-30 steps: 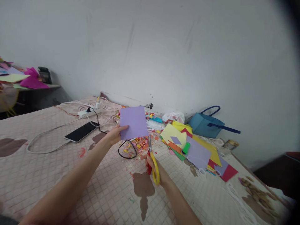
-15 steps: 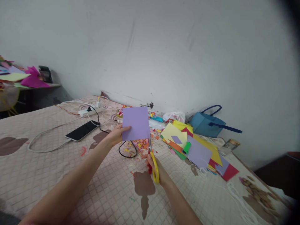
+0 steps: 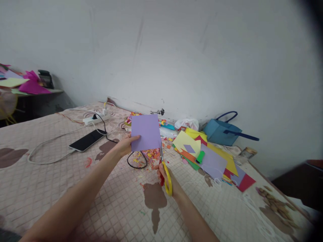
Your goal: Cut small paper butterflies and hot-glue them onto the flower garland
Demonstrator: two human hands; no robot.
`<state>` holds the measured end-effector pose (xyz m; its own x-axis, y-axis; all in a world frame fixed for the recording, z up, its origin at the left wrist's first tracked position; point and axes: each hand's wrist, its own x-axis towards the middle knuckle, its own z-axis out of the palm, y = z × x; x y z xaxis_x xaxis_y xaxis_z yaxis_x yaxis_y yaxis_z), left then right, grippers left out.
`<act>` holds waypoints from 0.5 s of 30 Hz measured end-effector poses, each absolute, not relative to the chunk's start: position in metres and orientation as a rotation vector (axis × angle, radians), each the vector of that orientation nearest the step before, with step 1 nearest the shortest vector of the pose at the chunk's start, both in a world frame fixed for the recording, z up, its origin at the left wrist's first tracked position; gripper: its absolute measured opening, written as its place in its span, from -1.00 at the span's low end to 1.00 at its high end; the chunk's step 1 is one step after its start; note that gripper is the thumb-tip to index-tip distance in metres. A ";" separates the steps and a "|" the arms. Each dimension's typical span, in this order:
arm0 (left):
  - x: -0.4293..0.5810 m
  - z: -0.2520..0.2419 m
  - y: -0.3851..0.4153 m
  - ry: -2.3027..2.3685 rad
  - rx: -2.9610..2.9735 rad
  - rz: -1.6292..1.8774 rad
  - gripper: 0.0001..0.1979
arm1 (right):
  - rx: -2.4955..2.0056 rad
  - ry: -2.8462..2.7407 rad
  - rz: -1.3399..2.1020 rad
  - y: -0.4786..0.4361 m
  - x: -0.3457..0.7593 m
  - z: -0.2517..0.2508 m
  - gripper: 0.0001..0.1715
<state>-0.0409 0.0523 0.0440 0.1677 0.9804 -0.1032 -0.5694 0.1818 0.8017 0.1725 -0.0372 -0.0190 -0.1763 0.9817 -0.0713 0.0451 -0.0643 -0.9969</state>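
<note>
A purple paper sheet [image 3: 145,131] is held up by its lower left side in my left hand [image 3: 124,145], with the thumb on its front. My right hand [image 3: 165,173] holds scissors [image 3: 168,183] with a yellow and red handle, their blades pointing up at the sheet's lower right corner. Whether the blades have the paper between them is too small to tell. Behind and below the sheet lie many small colourful paper scraps [image 3: 150,155] and a loop of black cable [image 3: 128,163].
Left of my hands are a phone [image 3: 88,140] and a white power strip [image 3: 95,119] with cables. To the right lie coloured sheets [image 3: 214,160], a green object [image 3: 200,157], white string [image 3: 217,182], a glass jar [image 3: 247,153] and a blue bag [image 3: 222,131] by the wall.
The whole view has shifted slightly. Both hands keep their hold, and the scissors stay at the sheet's right edge, with their yellow handle tilted slightly more.
</note>
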 end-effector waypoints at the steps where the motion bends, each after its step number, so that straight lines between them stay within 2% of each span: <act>1: -0.041 0.044 0.052 0.724 0.704 1.241 -0.84 | -1.200 -1.336 1.364 -0.037 0.172 -0.019 -0.38; 15: -0.041 0.039 0.057 0.716 0.716 1.233 -0.82 | -1.282 -1.307 1.249 -0.038 0.166 -0.021 -0.33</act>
